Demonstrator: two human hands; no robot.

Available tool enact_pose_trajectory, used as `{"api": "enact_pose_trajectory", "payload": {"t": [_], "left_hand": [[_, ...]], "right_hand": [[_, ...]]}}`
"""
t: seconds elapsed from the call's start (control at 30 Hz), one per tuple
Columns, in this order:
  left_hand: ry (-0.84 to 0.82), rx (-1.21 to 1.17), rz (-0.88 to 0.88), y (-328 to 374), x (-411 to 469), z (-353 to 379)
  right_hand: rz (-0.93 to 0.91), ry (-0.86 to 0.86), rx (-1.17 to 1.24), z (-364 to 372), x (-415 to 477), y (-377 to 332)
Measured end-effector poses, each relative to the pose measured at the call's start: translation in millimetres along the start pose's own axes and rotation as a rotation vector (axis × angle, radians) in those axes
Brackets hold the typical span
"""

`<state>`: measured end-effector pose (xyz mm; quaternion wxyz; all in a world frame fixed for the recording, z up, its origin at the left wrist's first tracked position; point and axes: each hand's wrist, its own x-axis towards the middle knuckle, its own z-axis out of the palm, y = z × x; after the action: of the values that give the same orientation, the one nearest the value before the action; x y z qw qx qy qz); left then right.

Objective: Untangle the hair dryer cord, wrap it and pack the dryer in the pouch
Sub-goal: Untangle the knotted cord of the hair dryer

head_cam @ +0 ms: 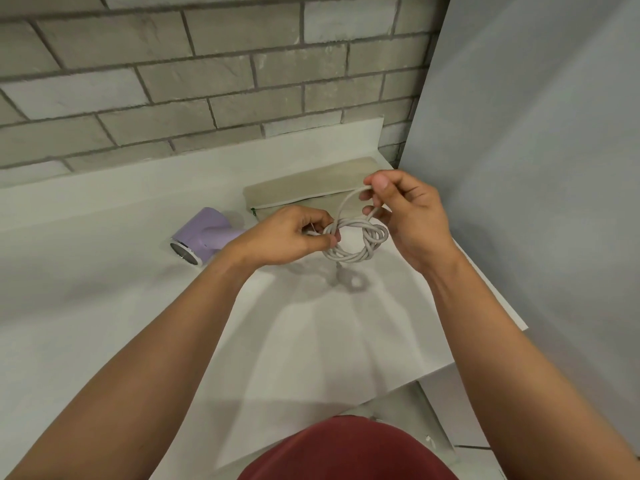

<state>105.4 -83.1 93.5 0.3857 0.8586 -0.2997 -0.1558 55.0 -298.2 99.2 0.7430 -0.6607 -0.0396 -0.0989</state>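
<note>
Cord [356, 242]: coiled, held above table [104, 306]. Left hand [287, 237] pinches coil to fix it; right hand [405, 209] pinches a free loop, probably for wrapping. Dryer [204, 237] and pouch [311, 192] lie behind.

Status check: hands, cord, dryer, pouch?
Left hand pinching coiled cord; right hand holding top loop. Lilac dryer on counter, pouch behind. Nothing in the way.
</note>
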Motion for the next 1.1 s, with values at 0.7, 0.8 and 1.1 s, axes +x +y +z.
{"api": "enact_pose_trajectory", "payload": {"t": [0.7,0.8,1.1], "left_hand": [[0.070,0.066,0.022,-5.1,-5.8,10.5],[0.076,0.057,-0.011,-4.6,-4.9,9.9],[0.027,0.126,0.000,-5.0,-5.2,11.5]], "right_hand": [[-0.289,-0.050,-0.887,-8.5,5.2,-25.7],[-0.304,-0.006,-0.858,-8.2,2.8,-23.7],[-0.552,-0.477,-1.488,2.6,2.2,-24.7]]}}
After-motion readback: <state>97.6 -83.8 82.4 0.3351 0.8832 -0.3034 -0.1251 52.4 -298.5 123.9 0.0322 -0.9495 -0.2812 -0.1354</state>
